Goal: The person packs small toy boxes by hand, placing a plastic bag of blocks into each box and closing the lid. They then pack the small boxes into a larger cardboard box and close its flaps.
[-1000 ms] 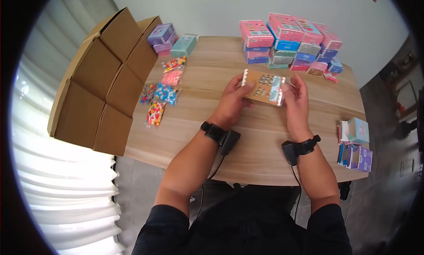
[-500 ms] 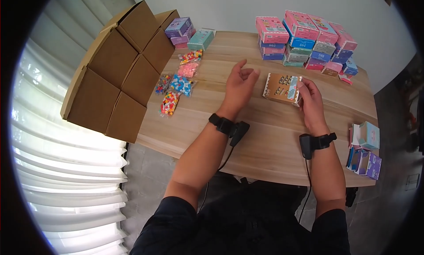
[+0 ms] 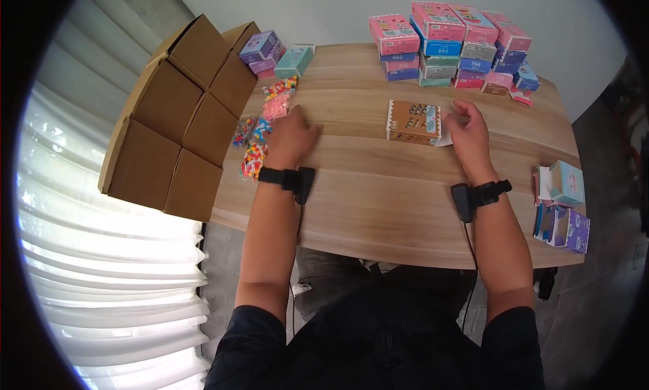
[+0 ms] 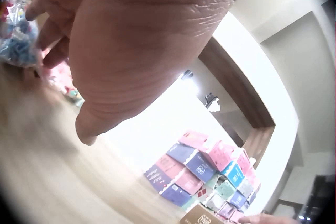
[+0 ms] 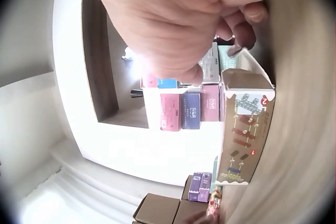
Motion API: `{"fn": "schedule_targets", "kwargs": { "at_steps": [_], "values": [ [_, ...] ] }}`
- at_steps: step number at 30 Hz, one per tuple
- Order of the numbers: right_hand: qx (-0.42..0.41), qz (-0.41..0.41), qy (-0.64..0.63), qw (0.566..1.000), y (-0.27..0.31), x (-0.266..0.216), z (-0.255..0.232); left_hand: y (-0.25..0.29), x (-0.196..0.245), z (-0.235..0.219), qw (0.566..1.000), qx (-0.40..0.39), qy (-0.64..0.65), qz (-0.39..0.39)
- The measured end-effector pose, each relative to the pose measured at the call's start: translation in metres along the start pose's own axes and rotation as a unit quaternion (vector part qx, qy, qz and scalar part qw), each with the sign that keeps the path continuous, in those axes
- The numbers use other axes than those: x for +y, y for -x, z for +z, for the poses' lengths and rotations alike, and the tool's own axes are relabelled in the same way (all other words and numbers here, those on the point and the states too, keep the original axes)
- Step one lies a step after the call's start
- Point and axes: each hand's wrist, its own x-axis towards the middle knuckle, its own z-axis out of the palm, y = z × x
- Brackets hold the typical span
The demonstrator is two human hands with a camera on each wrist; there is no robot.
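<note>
A brown printed cardboard box (image 3: pixel 414 122) with white scalloped edges lies on the wooden table, its flap raised at the right end. Close by that end is my right hand (image 3: pixel 468 130), fingers loosely bent, thumb near the box; the right wrist view puts the fingertips just above the white flap (image 5: pixel 255 66). My left hand (image 3: pixel 291 136) reaches over clear plastic bags of small colourful pieces, partly covering a blue bag (image 3: pixel 262 128). Its spread fingers (image 4: pixel 51 34) are nearest the blue and pink bags (image 3: pixel 276 107). A multicoloured bag (image 3: pixel 254 159) lies beside the wrist.
Brown cartons (image 3: pixel 155 143) line the table's left side. Purple boxes (image 3: pixel 262 49) and a teal box (image 3: pixel 295 61) sit at the back left. Stacks of pink and blue boxes (image 3: pixel 443 35) stand at the back right. Opened small boxes (image 3: pixel 566 184) lie at the right edge.
My left hand has let go of the brown box and moved left to the bags. The box now lies on the table, and my right hand has loosened from its right end.
</note>
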Motion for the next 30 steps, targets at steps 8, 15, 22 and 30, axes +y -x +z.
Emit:
{"fn": "schedule_targets", "kwargs": {
  "at_steps": [8,15,22,30],
  "values": [
    [-0.025,-0.013,-0.002,1.000,-0.001,0.004,0.000,0.035,0.048,0.002,0.980,-0.044,0.123,0.151],
    [-0.016,-0.030,0.015,0.999,0.007,-0.008,0.000,0.002,0.061,0.019,0.974,0.048,0.140,0.170],
    [-0.007,-0.003,0.016,1.000,0.005,-0.012,-0.001,0.009,0.082,0.015,0.973,-0.060,0.188,0.118],
    [-0.011,-0.001,0.016,1.000,0.006,-0.014,-0.003,0.001,0.075,0.028,0.892,-0.030,0.438,0.105]
  ]
}}
